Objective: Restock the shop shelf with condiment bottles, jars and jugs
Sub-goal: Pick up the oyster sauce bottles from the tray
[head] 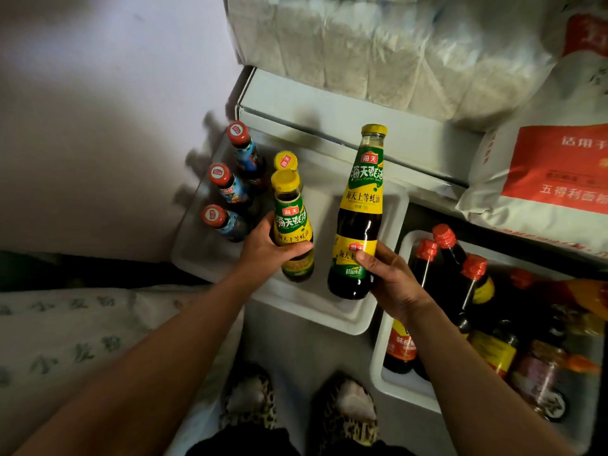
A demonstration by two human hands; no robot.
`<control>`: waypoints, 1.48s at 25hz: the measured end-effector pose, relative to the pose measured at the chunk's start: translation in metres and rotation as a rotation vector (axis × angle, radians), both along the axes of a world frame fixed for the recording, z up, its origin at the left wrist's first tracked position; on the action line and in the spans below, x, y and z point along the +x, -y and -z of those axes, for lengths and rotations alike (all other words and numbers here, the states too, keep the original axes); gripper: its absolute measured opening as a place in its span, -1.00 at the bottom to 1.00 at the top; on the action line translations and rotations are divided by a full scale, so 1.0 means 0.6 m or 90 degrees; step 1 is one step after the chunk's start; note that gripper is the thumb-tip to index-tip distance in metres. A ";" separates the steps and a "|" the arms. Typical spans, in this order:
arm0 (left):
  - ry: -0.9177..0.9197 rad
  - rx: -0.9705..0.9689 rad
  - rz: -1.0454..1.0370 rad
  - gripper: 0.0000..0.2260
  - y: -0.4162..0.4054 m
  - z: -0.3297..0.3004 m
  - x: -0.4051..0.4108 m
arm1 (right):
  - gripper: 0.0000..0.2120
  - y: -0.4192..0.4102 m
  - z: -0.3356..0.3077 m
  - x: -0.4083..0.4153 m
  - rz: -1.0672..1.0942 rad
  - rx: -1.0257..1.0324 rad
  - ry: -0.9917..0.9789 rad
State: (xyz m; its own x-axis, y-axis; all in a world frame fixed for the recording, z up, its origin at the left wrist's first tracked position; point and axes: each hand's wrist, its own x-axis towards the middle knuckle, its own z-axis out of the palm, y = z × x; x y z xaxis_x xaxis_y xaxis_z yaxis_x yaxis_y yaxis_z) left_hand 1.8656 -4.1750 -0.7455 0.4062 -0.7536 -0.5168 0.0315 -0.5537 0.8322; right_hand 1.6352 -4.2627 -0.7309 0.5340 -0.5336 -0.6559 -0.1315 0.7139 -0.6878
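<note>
My left hand [268, 246] grips a small yellow-capped oyster sauce bottle [292, 222] standing on the white shelf tray [316, 304]. My right hand [390, 278] holds a taller yellow-capped oyster sauce bottle [360, 205] by its lower body, tilted slightly, over the same tray. Another yellow cap [285, 160] shows just behind the small bottle. Three red-capped bottles with blue labels [227, 189] stand in a row along the tray's left side.
A second white tray [394, 386] at the right holds several dark bottles with red caps [460, 258] and mixed jars. Large flour sacks [552, 172] and plastic-wrapped packs [362, 44] lie above. My feet [296, 403] stand on the floor below.
</note>
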 end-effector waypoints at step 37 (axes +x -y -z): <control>0.032 -0.462 0.013 -0.46 0.202 -1.575 -0.041 | -0.28 0.137 -1.389 -0.063 0.032 -0.489 0.312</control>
